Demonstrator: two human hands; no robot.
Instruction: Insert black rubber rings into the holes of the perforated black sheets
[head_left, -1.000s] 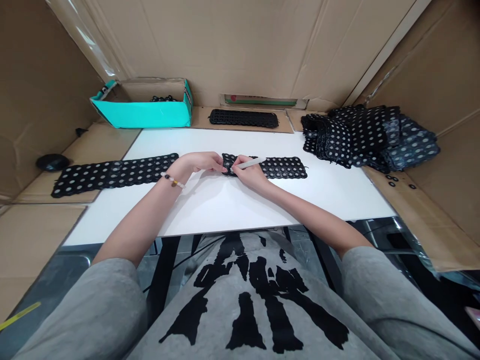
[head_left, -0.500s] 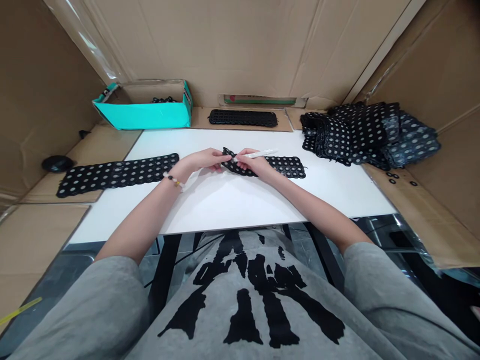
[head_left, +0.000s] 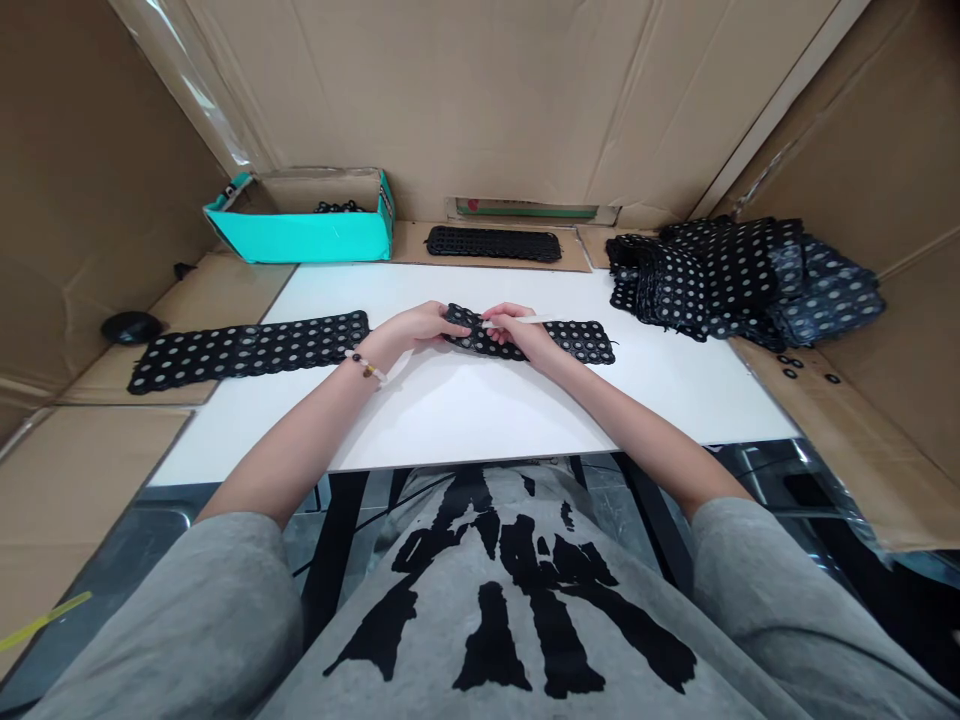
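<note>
A short black strip of joined rings with pale dots [head_left: 577,341] lies on the white table, its left end raised a little. My left hand [head_left: 426,325] pinches that left end, thumb on top and fingers underneath. In my right hand [head_left: 519,328] is a slim white pen-like tool [head_left: 534,319], held like a pen with its back end pointing right. The tool's tip is over or against the strip near my left thumb; whether it touches cannot be made out. A longer dotted black strip [head_left: 255,350] lies flat to the left, beside my left wrist.
A turquoise box [head_left: 300,238] with black rings inside stands at the back left. Behind my hands lies a folded black strip [head_left: 493,243]. Dotted black pieces [head_left: 739,275] are heaped at the right, near several loose rings [head_left: 789,373]. Cardboard walls [head_left: 480,100] enclose the table [head_left: 450,420].
The strip's left end, bunched and twisted before, now lies flatter with its dots showing. The tool has tilted closer to level. The whole view has shifted slightly.
</note>
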